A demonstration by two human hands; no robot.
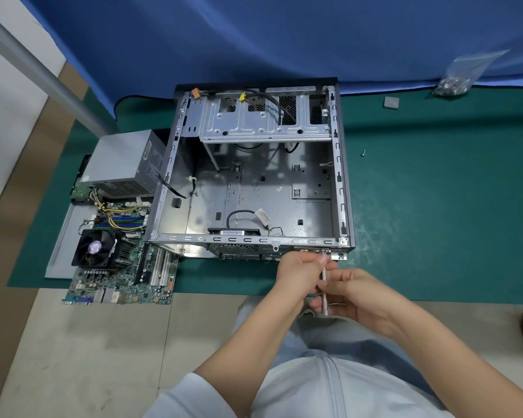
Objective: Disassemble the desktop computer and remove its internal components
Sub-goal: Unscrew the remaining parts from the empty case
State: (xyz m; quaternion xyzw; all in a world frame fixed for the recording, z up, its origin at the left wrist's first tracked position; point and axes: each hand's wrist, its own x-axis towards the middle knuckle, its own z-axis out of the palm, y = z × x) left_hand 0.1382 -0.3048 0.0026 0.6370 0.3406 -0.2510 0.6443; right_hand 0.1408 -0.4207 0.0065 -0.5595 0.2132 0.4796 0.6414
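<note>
Green mat [435,206]: both hands (left hand [299,274], right hand [355,297]) grip a screwdriver [325,289] at the case [254,188] rear edge.

We find the computer case [254,182] lying open near the middle of the mat [435,206], a fan [233,231] inside against its near wall. Just left of the case, the power supply [124,161] sits behind the motherboard [118,254], which overhangs the mat's near edge onto the floor [88,342]. A loose screw [363,152] lies right of the case; a bag of screws [453,82] rests at the mat's far right corner.
</note>
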